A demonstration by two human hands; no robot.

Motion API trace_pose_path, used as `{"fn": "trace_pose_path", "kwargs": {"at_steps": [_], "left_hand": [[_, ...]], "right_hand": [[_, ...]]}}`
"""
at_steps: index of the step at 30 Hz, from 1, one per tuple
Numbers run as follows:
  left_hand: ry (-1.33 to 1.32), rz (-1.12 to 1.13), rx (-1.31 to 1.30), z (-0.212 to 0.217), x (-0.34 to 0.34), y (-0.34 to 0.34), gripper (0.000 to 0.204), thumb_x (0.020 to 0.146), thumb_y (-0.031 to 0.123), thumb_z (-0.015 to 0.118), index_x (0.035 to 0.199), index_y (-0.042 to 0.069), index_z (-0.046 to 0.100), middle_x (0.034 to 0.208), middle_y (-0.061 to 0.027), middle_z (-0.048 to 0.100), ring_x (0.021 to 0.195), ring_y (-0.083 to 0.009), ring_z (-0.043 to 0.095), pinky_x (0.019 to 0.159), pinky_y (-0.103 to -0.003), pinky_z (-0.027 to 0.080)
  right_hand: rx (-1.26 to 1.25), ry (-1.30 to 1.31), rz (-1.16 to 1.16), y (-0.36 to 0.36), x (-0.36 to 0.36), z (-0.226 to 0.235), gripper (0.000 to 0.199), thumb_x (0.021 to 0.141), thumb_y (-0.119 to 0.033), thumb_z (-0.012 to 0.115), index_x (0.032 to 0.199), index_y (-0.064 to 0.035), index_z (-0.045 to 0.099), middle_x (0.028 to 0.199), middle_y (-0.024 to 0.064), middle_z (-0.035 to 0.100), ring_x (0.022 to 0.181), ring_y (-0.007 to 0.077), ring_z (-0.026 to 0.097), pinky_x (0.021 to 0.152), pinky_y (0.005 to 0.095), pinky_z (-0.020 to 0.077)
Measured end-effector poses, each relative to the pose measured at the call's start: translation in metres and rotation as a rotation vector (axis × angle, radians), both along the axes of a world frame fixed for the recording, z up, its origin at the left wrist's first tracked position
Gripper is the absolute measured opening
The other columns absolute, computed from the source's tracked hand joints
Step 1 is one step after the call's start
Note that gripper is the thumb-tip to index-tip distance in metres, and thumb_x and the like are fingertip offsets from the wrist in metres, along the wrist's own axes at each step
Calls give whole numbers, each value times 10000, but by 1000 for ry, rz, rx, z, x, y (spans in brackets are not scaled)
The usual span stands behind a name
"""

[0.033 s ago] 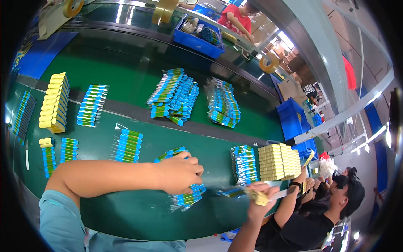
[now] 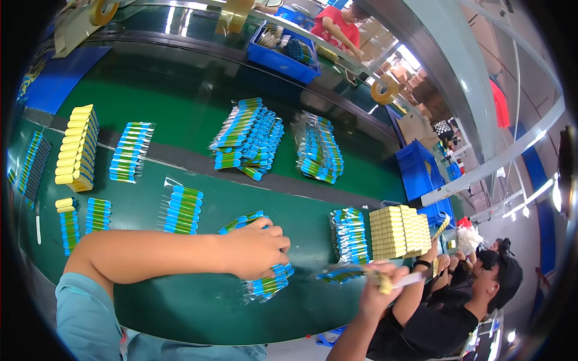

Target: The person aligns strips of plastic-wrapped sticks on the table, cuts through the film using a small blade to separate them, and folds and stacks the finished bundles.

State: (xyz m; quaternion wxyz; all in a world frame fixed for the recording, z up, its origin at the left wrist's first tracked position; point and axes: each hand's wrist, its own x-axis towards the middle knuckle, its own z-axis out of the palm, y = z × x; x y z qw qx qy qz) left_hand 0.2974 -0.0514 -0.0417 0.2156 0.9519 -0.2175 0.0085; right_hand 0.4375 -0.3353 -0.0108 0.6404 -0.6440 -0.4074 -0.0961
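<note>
My left hand is curled over a row of blue-and-green handled pieces in clear plastic, gripping it against the green table. More blue-and-green ends show beyond its knuckles. To the right my right hand is closed and smeared by motion. From its left side sticks out a blurred blue-and-green pack. A small yellow piece shows at its fingers, and a pale flat strip juts out to its right; how these are held is unclear.
Near my right hand stand a packed row and stacked yellow pieces. Piles of packs lie farther back. A tall yellow stack stands left. Blue bins are beyond. A co-worker in black sits close at right.
My right hand has shifted slightly rightward, and the blue-and-green pack at it has moved a little up and to the right. My left hand keeps its place on the row.
</note>
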Motion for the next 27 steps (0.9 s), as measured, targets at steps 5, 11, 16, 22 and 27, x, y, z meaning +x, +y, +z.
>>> {"fn": "trace_pose_path", "kwargs": {"at_steps": [5,11,16,22,27], "left_hand": [[56,-11,36,8,4,0,379,892,342,709,1216,148,692,1189,-55,620,1158,-265,551,1059,-441,349],[70,37,-255,9,10,10,510,935,342,669,1364,82,577,1281,-115,618,1246,-307,537,1090,-464,363],[40,19,-386,35,7,14,532,967,341,644,1389,34,537,1340,-149,599,1275,-318,540,1084,-464,400],[322,48,-1173,60,1,-24,519,978,244,677,1374,-43,502,1235,-168,643,1146,-201,632,932,-348,546],[109,177,-1049,61,10,-18,413,972,175,635,1321,-29,552,899,-152,725,775,-158,678,686,-342,536]], "right_hand": [[345,203,87,-44,12,48,512,787,-26,761,1148,-51,398,863,87,549,819,204,543,730,325,485],[216,372,138,-45,3,55,611,776,-105,827,1255,-77,449,957,59,544,778,159,517,606,270,454],[233,503,72,-48,15,47,579,828,-101,791,1281,-33,437,1022,78,585,873,168,596,659,292,505],[79,678,191,37,-27,41,567,802,114,742,1150,-149,381,1162,57,535,1113,179,563,942,351,486],[102,557,198,64,-17,19,503,825,153,670,1079,-148,358,1133,64,530,1116,163,560,938,327,478]]}}
